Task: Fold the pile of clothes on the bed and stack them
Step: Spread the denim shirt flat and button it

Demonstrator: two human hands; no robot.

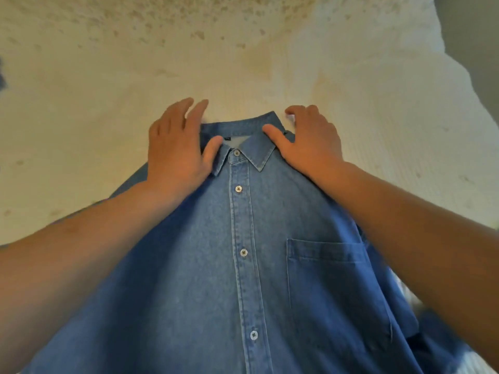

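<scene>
A blue denim button-up shirt [210,265] lies front side up on the bed, buttoned, collar pointing away from me and a chest pocket on its right. My left hand [175,149] rests flat on the shirt's left shoulder, fingers stretched past the collar, thumb on the collar. My right hand [307,141] lies on the right shoulder beside the collar, thumb on the collar point, fingers bent onto the bedcover. Neither hand grips the cloth.
The cream, speckled bedcover [135,76] spreads beyond the shirt to the far side. The bed's right edge [459,85] drops to a grey floor at the top right. A scrap of blue cloth [2,79] shows at the far left edge.
</scene>
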